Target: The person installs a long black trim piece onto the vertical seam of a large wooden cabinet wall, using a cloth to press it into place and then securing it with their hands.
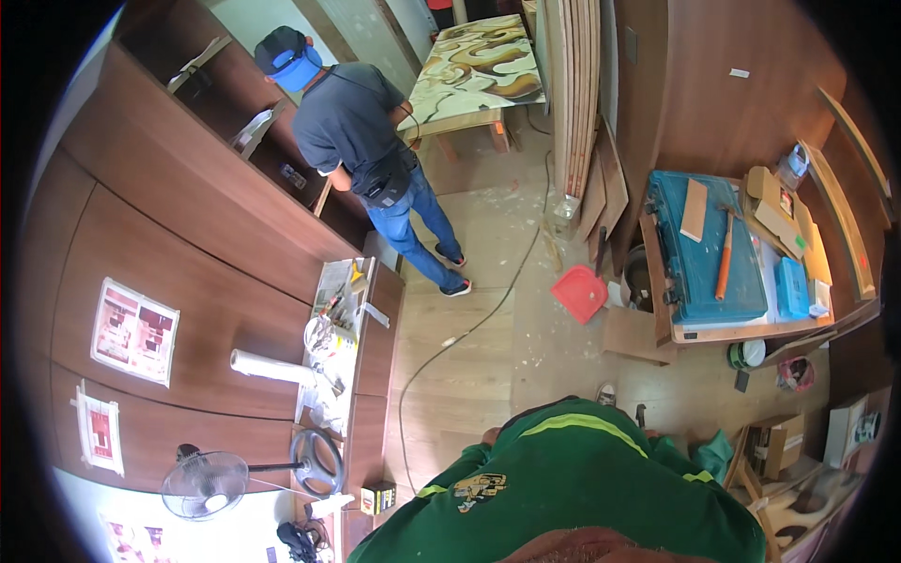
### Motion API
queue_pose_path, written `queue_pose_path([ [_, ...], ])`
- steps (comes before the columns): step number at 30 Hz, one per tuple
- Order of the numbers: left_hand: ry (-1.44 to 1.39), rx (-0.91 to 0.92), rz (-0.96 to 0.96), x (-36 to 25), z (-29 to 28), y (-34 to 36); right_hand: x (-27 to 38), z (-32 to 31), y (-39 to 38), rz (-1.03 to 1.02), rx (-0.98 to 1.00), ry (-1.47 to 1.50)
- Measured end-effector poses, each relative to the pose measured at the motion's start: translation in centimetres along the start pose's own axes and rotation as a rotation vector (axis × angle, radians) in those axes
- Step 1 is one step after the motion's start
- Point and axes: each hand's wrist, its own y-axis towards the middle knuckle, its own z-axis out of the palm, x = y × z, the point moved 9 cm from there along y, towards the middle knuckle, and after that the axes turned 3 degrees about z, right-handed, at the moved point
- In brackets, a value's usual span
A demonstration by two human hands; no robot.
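Both my arms, in green sleeves [619, 479], hang down under my body. At the left edge of the green top, a small patch of skin [490, 435] shows, probably part of my left hand; its fingers are hidden. The right hand is covered by the sleeve and body. Close to that side, the end of a dark, narrow object [641, 413] sticks out; whether I hold it cannot be made out. Beyond it the toe of a shoe [607, 394] rests on the floor.
A co-worker [352, 141] stands ahead left near a marble-patterned panel [483, 70]. A cable [469, 328] crosses the floor. To the right, a table carries a teal case [706, 267] with a hammer [725, 253] on it. A red dustpan [580, 293] lies nearby; a fan [208, 486] stands left.
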Motion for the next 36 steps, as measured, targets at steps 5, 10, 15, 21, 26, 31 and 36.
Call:
queue_pose_path([
  [5, -0.014, -0.062, 0.01, 2.9, 0.2, 0.4, 0.6, 0.2, 0.2, -0.015, 0.006, -0.012],
  [10, 0.028, -0.078, 0.064, 2.7, 0.8, 0.4, 0.5, -0.1, 0.3, -0.015, 0.001, -0.021],
  [15, -0.052, -0.078, -0.048, 4.0, 1.5, -0.7, 0.9, -0.4, 0.1, -0.022, -0.001, -0.044],
  [21, -0.046, -0.09, -0.008, 3.7, 1.7, -0.4, 1.7, -1.4, -0.2, -0.032, -0.025, -0.062],
  [26, 0.008, -0.117, 0.099, 3.0, 1.8, 0.0, 3.5, -3.6, -1.1, -0.09, -0.083, -0.143],
  [31, 0.177, -0.108, 0.036, 5.3, 2.6, 0.7, 11.1, -8.4, -6.2, -0.239, -0.057, 0.011],
  [36, -0.003, -0.06, 0.02, 1.5, 2.5, 0.5, 19.7, -13.0, -7.1, -0.6, -0.164, 0.018],
])
